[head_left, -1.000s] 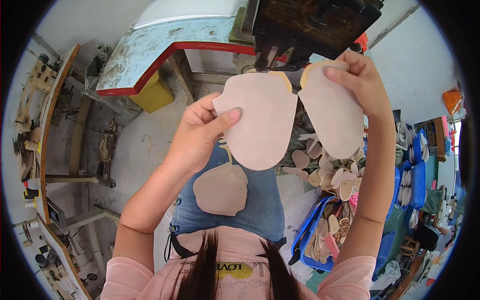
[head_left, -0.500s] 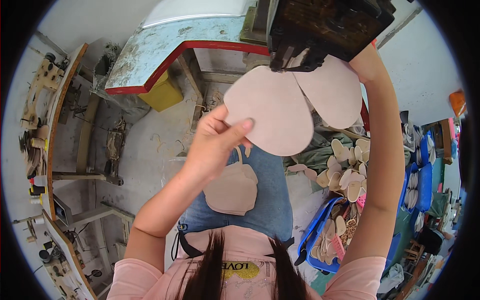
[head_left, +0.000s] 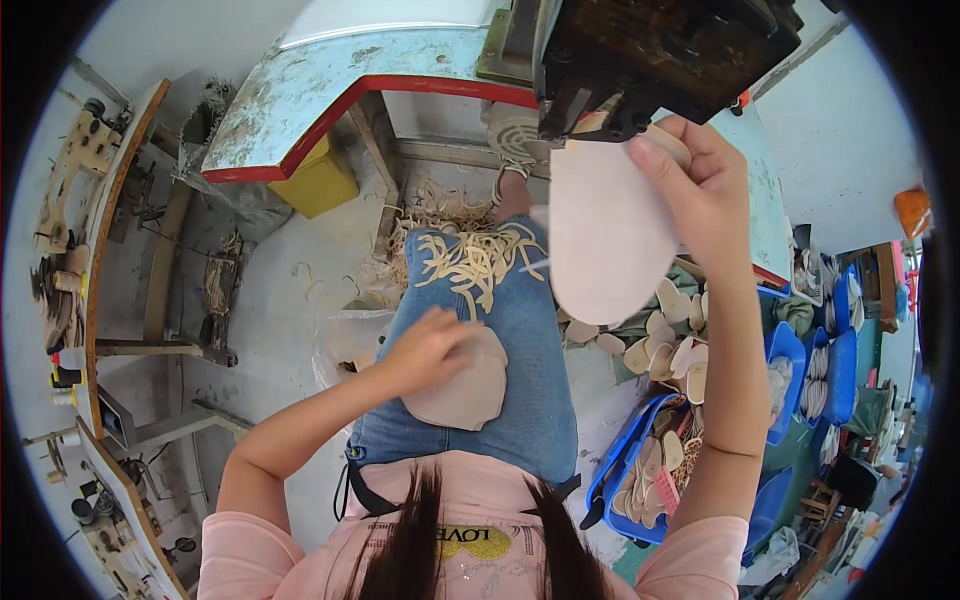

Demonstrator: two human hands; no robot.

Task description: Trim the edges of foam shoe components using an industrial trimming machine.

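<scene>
My right hand [head_left: 708, 185] pinches the upper edge of a pale pink, sole-shaped sheet piece [head_left: 608, 235], thumb on its face. The piece hangs down from under the dark head of a machine [head_left: 660, 60]. Another pale rounded edge shows beneath the right fingers, partly hidden. Over my lap, my left hand [head_left: 435, 350] is smeared by motion and its fingers are unclear. It reaches across a stack of similar pale pink pieces [head_left: 465, 390] on my jeans. Curled cream trimmings [head_left: 480, 262] lie across my legs, beyond the stack.
A worn light-blue table [head_left: 330, 95] with a red edge surrounds the machine. Beneath it stands a yellow bin [head_left: 318, 185], with more trimmings on the floor. Blue baskets [head_left: 625, 500] and loose sole-shaped pieces [head_left: 690, 350] lie at the right. Sewing machine tables [head_left: 125, 240] line the left.
My left hand has let go of the pale pink piece and dropped to the stack on my lap. My right hand has come out from behind the machine head, now gripping a piece.
</scene>
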